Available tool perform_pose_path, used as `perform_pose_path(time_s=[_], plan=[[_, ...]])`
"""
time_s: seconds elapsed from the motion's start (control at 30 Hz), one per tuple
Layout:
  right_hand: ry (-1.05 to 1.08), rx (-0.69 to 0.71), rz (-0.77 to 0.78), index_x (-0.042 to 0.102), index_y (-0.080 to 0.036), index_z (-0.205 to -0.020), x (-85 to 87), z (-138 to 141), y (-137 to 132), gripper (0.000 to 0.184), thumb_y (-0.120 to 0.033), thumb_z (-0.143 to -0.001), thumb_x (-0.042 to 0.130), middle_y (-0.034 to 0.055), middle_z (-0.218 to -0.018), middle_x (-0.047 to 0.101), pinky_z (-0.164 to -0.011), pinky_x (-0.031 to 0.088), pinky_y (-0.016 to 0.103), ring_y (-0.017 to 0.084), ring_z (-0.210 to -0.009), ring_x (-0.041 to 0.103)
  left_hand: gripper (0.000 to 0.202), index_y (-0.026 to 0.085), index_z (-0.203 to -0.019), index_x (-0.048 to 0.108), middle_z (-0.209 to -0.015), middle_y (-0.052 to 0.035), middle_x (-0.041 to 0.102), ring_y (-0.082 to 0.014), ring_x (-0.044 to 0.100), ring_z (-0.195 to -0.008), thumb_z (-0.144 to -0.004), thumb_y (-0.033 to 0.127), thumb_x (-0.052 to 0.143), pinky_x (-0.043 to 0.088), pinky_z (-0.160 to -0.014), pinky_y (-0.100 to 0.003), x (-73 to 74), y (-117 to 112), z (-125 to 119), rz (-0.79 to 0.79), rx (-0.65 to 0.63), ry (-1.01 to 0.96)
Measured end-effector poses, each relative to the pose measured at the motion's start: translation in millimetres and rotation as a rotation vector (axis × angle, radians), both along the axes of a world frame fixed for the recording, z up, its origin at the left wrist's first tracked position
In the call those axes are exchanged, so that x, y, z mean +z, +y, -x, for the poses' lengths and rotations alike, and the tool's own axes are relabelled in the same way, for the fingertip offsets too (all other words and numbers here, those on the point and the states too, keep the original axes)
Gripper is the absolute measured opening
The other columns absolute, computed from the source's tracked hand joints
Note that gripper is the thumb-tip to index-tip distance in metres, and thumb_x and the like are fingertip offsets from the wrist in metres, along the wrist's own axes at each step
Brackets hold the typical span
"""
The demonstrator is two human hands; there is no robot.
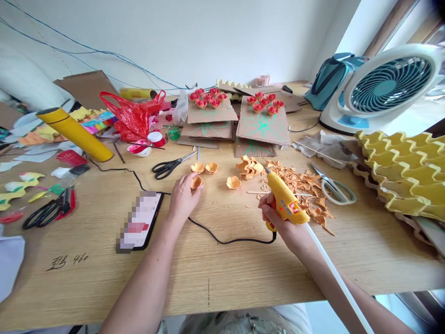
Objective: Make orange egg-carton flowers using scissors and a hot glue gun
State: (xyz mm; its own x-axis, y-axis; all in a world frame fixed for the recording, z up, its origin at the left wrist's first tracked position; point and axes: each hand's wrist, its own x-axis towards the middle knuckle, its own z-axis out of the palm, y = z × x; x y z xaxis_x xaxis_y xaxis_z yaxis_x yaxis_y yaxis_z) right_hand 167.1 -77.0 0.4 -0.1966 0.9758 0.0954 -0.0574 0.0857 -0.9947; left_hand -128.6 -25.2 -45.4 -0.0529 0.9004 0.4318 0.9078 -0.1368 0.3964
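My right hand [274,215] is wrapped round a yellow hot glue gun [285,199], its nozzle pointing up and to the left. A long white glue stick [333,269] sticks out of the gun's back. With its fingers, my left hand [184,197] grips a small orange flower cup [197,183] on the table. Two more orange flower cups [211,168] sit just behind it. Another orange cup [233,183] stands apart between my hands. Beyond it lies a stack of orange petal pieces [249,167], beside a heap of orange scraps [295,178].
Black scissors [174,164] and grey-handled scissors [335,188] flank the work. A phone [142,222] lies left of my left arm. The gun's black cord [222,242] crosses the table. Red flowers [208,98] stand on cardboard behind. Yellow egg trays [403,171] and a fan [385,88] are on the right.
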Motion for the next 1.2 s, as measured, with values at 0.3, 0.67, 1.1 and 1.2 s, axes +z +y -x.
perform_pose_path(time_s=[0.3, 0.67, 1.1, 1.2], plan=[[-0.053, -0.008, 0.042, 0.049, -0.024, -0.08, -1.3, -1, 0, 0.019, -0.034, -0.084, 0.065, -0.0013, -0.08, 0.055, -0.055, 0.043, 0.026, 0.012, -0.062, 0.052, 0.032, 0.022, -0.106, 0.065, -0.11, -0.0088, 0.065, -0.0271, 0.064, -0.112, -0.076, 0.01, 0.063, 0.051, -0.104, -0.042, 4.0, 1, -5, -0.031, 0.005, -0.11], [-0.037, -0.017, 0.033, 0.05, -0.024, -0.083, -5.4, -1, 2, 0.017, -0.033, -0.085, 0.065, -0.0021, -0.079, 0.056, -0.055, 0.042, 0.026, 0.013, -0.062, 0.052, 0.025, 0.021, -0.11, 0.066, -0.112, -0.0081, 0.068, -0.0228, 0.067, -0.106, -0.086, 0.02, 0.06, 0.057, -0.09, -0.037, 4.9, 0, 3, -0.099, 0.019, -0.247], [-0.071, -0.006, 0.028, 0.05, -0.024, -0.081, -4.3, 0, 2, 0.017, -0.031, -0.084, 0.064, -0.0019, -0.079, 0.056, -0.052, 0.043, 0.025, 0.012, -0.061, 0.053, 0.026, 0.023, -0.107, 0.074, -0.107, -0.0088, 0.069, -0.0273, 0.065, -0.106, -0.088, 0.019, 0.057, 0.049, -0.101, -0.044, 3.3, 9, 7, -0.075, 0.014, -0.077], [-0.06, 0.0, 0.021, 0.05, -0.023, -0.08, -5.3, 2, 3, 0.018, -0.032, -0.084, 0.065, -0.0018, -0.079, 0.056, -0.052, 0.043, 0.025, 0.012, -0.061, 0.053, 0.015, 0.023, -0.092, 0.074, -0.105, -0.0068, 0.07, -0.0254, 0.066, -0.105, -0.087, 0.022, 0.061, 0.05, -0.101, -0.042, 5.7, 11, 7, -0.14, -0.003, -0.096]])
